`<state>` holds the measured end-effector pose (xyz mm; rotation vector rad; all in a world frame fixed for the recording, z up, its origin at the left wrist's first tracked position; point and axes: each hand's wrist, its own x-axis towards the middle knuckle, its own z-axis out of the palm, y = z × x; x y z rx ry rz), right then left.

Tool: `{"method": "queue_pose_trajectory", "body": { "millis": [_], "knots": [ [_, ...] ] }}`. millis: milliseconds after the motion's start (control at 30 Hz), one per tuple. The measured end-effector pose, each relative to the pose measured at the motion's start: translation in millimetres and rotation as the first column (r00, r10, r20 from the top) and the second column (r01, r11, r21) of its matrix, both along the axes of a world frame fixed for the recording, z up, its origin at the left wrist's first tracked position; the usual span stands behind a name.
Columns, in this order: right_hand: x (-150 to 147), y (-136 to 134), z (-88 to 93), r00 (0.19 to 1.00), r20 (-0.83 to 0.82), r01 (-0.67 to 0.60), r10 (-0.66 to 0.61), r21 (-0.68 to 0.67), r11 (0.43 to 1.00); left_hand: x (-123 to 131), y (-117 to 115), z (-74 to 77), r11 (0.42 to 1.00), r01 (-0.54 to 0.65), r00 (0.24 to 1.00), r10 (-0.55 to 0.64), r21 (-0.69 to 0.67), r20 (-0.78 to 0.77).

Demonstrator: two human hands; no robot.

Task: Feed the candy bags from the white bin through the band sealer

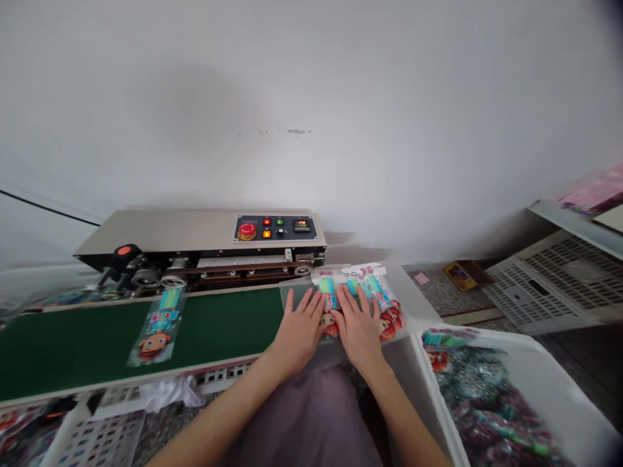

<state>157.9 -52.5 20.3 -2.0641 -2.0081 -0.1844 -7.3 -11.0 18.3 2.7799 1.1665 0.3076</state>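
My left hand point(299, 327) lies flat, fingers spread, on the right end of the green conveyor belt point(73, 340), touching a clear toy packet point(329, 305). My right hand point(359, 324) also lies flat with fingers apart on a fan of several clear packets point(384, 301) printed with cartoon faces and teal sticks. Another packet point(158, 327) rides alone on the belt to the left, its top edge at the sealer's rollers. Neither hand grips anything.
The band sealer point(204, 243) with a red stop button point(247, 230) and lit display runs behind the belt. A white bin point(545, 363) of packets stands at the right. White crates point(549, 285) lie on the floor beyond, another crate point(92, 441) at the lower left.
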Motion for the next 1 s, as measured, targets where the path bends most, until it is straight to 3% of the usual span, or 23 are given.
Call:
{"method": "queue_pose_trajectory", "body": {
  "millis": [100,200,367,500,600,700,833,1000],
  "knots": [
    [-4,1,-0.8,0.999,-0.035,0.005,-0.004,0.003,1.000,10,3,4.0,1.000,-0.029,0.999,0.029,0.009,0.022],
    [-5,0,-3.1,0.998,-0.054,0.039,-0.038,0.010,0.999,17,6,-4.7,1.000,-0.016,0.999,0.015,0.011,0.036],
    [-5,-2,-6.6,0.999,-0.050,0.018,-0.019,-0.016,1.000,2,8,-17.3,0.999,-0.051,0.998,0.051,0.014,0.031],
    [-13,-2,-4.9,0.998,-0.059,-0.005,0.003,-0.034,0.999,-16,7,-5.4,0.990,-0.140,0.990,0.139,-0.033,-0.010],
    [-9,-2,-1.4,0.999,-0.035,0.001,-0.002,-0.022,1.000,-11,5,6.1,0.982,-0.189,0.982,0.189,-0.012,-0.002],
    [8,-5,-1.0,0.995,0.024,0.091,-0.092,0.028,0.995,9,2,6.4,0.996,-0.085,0.996,0.085,0.006,0.034],
    [20,-6,-8.4,0.985,0.091,0.143,-0.145,0.025,0.989,25,4,-9.2,1.000,-0.004,0.998,0.004,-0.010,0.060],
    [-15,3,-14.2,0.994,0.042,0.098,-0.098,0.013,0.995,-11,9,-16.0,0.999,-0.055,0.998,0.054,0.003,0.015]
  ]
}}
